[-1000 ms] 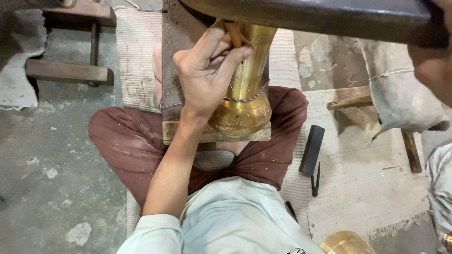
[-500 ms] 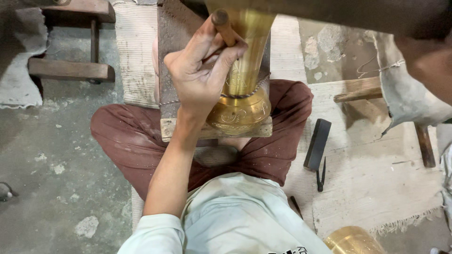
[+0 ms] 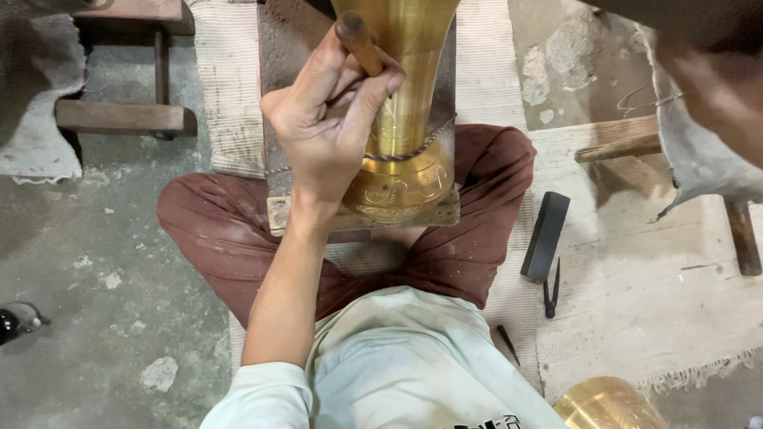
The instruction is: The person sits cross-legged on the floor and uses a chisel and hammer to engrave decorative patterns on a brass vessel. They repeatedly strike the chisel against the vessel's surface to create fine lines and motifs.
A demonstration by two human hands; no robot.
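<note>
Brass vase [image 3: 401, 103] at 12 o'clock | our left hand [image 3: 330, 127] pinches wooden-handled tool [image 3: 359, 44] | right hand [image 3: 715, 87] blurred, grip untellable | tool may skid, we judge, scarring the brass.

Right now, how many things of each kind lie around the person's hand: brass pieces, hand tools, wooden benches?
Brass pieces: 2, the brass vase and the brass bowl
Hand tools: 4, the wooden-handled tool in the left hand, black block, black pincers, dark spike
Wooden benches: 2
Total: 8
</note>
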